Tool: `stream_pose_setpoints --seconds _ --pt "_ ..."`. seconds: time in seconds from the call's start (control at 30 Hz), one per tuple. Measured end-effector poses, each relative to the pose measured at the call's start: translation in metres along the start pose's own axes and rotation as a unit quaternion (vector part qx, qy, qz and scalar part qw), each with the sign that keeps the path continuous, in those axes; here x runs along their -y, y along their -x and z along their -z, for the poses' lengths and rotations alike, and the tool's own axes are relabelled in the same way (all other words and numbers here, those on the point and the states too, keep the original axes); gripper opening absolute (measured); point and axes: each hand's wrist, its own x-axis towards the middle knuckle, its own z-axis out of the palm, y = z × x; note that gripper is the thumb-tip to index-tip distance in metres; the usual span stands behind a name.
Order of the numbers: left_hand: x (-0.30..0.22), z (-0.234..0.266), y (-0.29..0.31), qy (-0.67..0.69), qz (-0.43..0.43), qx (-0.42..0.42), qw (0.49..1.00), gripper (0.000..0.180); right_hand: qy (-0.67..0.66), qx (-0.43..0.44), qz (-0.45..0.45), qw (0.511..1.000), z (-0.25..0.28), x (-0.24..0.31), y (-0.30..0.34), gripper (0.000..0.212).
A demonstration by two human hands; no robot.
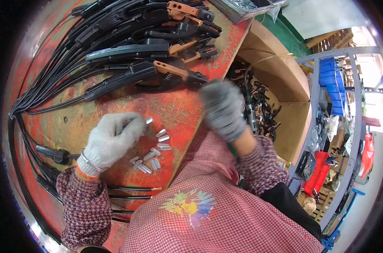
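Observation:
My left hand, in a white knit glove, is closed over the worn red tabletop. A small silver metal sleeve shows at its pinched fingertips. More silver sleeves lie scattered beside that hand. My right hand, in a grey glove, is smeared by motion at the table's edge, so its fingers cannot be read. It is close to the jaw end of a black welding electrode holder with a copper-coloured arm. Several similar holders with black cables lie side by side beyond it.
A cardboard box filled with black and copper-coloured clamp parts stands right of the table. Bundled black cables run along the left. Bare-ended cables lie near my apron. A metal shelf rack with blue and red bins stands farther right.

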Motion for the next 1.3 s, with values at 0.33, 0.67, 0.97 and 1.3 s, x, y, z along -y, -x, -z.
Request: stream_pose_setpoints --seconds 0.33,0.67,0.97,1.3 --pt "-0.007 -0.001 -0.013 0.033 0.076 0.005 0.997 0.025 -0.212 0.487 -0.378 0.758 -0.045 -0.139 0.152 0.043" --pt "-0.012 -0.007 -0.017 0.038 0.113 -0.033 0.992 0.025 -0.144 0.699 -0.037 0.699 -0.075 -0.123 0.165 0.057" --pt "-0.008 -0.008 -0.018 0.029 0.071 -0.01 0.997 0.023 -0.129 0.585 -0.054 0.799 -0.034 -0.13 0.157 0.033" --pt "0.005 -0.001 -0.012 0.012 0.025 -0.004 1.0 0.025 -0.521 0.136 -0.513 0.668 0.097 -0.144 0.045 0.047"
